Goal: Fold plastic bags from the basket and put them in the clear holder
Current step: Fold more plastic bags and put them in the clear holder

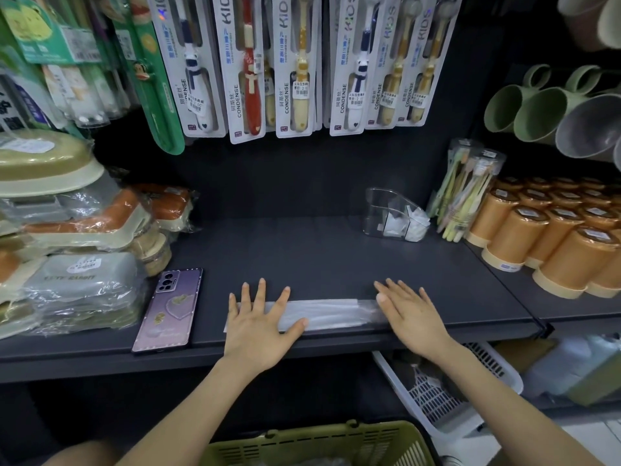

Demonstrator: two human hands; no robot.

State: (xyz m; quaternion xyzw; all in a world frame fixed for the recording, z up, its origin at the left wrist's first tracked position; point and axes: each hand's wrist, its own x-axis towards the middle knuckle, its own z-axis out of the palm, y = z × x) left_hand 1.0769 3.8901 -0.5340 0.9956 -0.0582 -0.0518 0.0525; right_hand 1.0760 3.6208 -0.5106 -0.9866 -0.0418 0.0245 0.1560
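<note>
1. The shelf (319,257) is dark and smooth, and the task's bag lies flat along its front edge. Slick film on a slick board may slide off that edge if I press unevenly.
2. The green basket (319,442) sits below the shelf's front edge, under my arms. A bag that slips would likely drop into or beside it.
3. The plastic bag (329,314) is a long narrow strip across the shelf's front. Springy film or trapped air could open the fold once I lift my palms.
4. My left hand (258,327) and right hand (410,314) lie flat, fingers straight, one on each end of the strip. Neither grips anything, so the middle is unpinned.
5. The clear holder (379,210) stands at the shelf's back right with white folded bags inside. A bulky fold may jam or tip it.
6. The phone (171,307) lies at the shelf's front left, near my left hand. A careless sweep could knock it off.
</note>
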